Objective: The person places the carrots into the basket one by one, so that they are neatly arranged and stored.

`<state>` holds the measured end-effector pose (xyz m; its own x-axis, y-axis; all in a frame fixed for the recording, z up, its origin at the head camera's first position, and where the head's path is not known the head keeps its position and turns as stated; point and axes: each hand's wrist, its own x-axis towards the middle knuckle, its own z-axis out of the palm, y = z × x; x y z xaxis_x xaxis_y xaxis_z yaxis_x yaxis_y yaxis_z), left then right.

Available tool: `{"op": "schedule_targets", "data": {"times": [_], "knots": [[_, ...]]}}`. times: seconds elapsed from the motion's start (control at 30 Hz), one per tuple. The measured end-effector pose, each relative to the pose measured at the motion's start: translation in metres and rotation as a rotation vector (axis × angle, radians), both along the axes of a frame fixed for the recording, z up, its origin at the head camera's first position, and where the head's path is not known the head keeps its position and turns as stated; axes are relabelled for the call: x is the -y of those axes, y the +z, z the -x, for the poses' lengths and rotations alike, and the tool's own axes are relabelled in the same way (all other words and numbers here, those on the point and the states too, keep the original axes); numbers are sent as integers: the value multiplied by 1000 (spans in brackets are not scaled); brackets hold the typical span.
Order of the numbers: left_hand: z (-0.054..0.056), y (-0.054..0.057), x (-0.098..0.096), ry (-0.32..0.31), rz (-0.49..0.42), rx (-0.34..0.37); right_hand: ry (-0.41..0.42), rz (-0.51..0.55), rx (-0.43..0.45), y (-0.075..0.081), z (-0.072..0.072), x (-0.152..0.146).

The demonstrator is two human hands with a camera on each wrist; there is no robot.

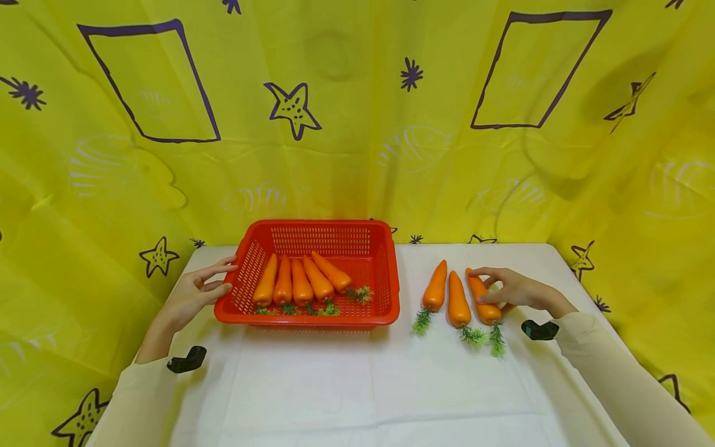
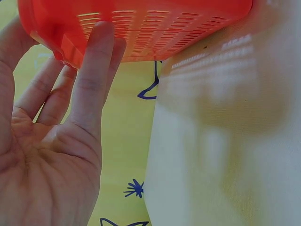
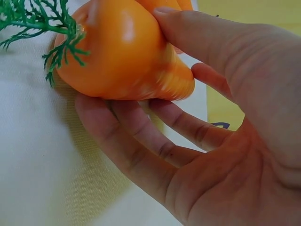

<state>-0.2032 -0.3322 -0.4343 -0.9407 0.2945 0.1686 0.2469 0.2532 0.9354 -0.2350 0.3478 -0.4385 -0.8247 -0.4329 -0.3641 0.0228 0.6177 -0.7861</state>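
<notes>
- The red basket's [image 1: 313,319] left rim is touched by the spread, fairly straight fingers of the left hand [image 1: 187,301]; they are not closed round it.
- Well to the basket's right, the outermost carrot [image 1: 476,288] is held between the thumb and fingers of the right hand [image 1: 516,289].
- Between that carrot and the basket, two loose carrots [image 1: 458,303] are laid on the white cloth [image 1: 313,385].
- Five carrots [image 1: 301,285] are contained inside the basket.
</notes>
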Motion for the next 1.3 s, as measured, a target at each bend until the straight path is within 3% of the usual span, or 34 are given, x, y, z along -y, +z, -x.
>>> {"op": "schedule_targets", "data": {"times": [0.4,0.6,1.0,1.3], "knots": [[5,-4,4,-19,-7,-6,-13,-38,-8,4,0,1],[5,-5,5,-17,-2,2,29,-56,-20,11,0,1],[2,-5,5,-16,12,-8,73,-52,-52,51,0,2],[2,-6,7,-10,11,-11,91,-38,-105,92,0,7]]}}
